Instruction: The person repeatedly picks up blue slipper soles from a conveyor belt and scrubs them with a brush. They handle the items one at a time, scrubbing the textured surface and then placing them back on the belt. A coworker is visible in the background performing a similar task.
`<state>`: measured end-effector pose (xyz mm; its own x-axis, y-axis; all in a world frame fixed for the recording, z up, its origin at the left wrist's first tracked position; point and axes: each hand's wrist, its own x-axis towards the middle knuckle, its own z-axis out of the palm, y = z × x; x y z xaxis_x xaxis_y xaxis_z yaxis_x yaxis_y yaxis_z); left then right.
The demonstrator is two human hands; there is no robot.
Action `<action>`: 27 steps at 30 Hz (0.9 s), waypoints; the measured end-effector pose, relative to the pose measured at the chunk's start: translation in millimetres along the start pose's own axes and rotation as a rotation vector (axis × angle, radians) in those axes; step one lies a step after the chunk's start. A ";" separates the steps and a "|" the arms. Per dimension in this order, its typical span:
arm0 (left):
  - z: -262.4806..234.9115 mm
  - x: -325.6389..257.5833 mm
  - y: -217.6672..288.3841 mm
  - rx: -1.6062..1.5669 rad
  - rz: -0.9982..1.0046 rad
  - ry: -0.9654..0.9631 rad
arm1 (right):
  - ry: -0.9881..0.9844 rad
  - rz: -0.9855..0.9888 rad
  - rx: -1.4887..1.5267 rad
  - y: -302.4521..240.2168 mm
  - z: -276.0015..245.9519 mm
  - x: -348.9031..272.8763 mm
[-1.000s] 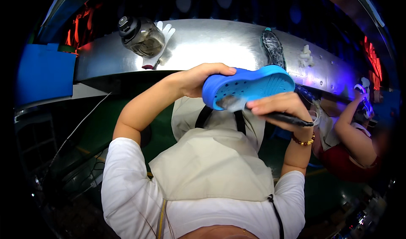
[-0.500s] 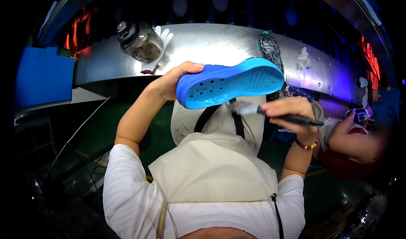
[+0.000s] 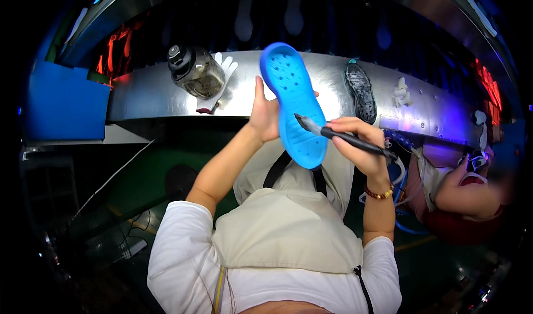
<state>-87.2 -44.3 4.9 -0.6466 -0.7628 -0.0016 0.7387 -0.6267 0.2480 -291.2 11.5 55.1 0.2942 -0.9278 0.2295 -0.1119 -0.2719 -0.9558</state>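
A blue shoe sole [image 3: 294, 100] stands nearly lengthwise in front of me, its recessed, light-blue inner face toward me. Small holes dot its far end, and the near end has faint ridges. My left hand [image 3: 267, 111] grips it at the middle from the left, thumb up along the side and fingers behind it. With my right hand [image 3: 361, 144] I hold a brush with a black handle [image 3: 352, 141]. Its bristle tip rests at the middle of the sole's inner face.
Beyond the sole runs a metal bench [image 3: 155, 100]. On it are a dark-lidded clear jug [image 3: 197, 75], a white glove [image 3: 226, 69], a dark sole [image 3: 361, 89] and white scraps [image 3: 401, 92]. A blue box [image 3: 66, 106] is at left. Another person's arm [image 3: 463, 194] shows at right.
The sole has turned from lying crosswise to nearly lengthwise. My left hand has moved right to its middle, and the brush has gone from below the sole onto its inner face.
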 end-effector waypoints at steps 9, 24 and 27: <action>-1.2 0.3 -28.7 0.108 -0.007 0.211 | 0.051 -0.317 -0.348 4.6 16.9 17.5; 27.9 -1.3 -5.6 0.036 0.157 0.052 | -0.225 -0.282 -0.065 -38.5 18.5 7.7; 29.7 -9.3 3.9 0.012 0.194 0.006 | -0.211 -0.224 0.047 -32.0 3.8 -0.3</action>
<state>-84.0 -34.9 34.7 -0.4912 -0.8701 0.0414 0.8471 -0.4661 0.2555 -284.2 21.5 84.9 0.4981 -0.7709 0.3971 0.0207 -0.4472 -0.8942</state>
